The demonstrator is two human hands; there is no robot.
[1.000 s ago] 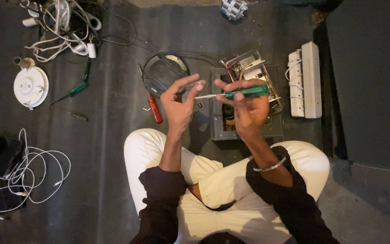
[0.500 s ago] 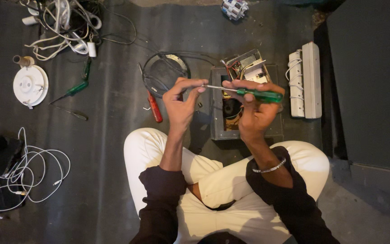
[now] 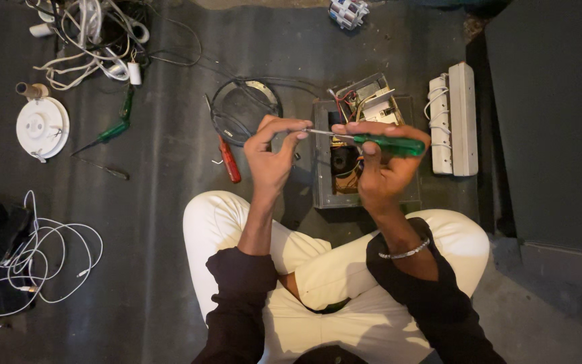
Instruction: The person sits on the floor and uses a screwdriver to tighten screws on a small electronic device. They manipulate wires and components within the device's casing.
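My right hand (image 3: 380, 165) grips a green-handled screwdriver (image 3: 386, 143) held level, its metal shaft pointing left. My left hand (image 3: 272, 155) pinches the shaft's tip between thumb and fingers. Both hands hover above an opened grey metal box (image 3: 325, 182) with wiring and a coil inside, which sits on the dark floor in front of my crossed legs in white trousers.
A red-handled tool (image 3: 229, 162) and a round black ring with cable (image 3: 244, 108) lie left of the box. A white power strip (image 3: 454, 118) lies to the right. Farther left are a green screwdriver (image 3: 106, 135), a white round fitting (image 3: 42, 127) and tangled white cables (image 3: 35, 263).
The screwdriver has turned from slightly tilted to level, and both hands have shifted a little, with my left fingers closing on the shaft's tip.
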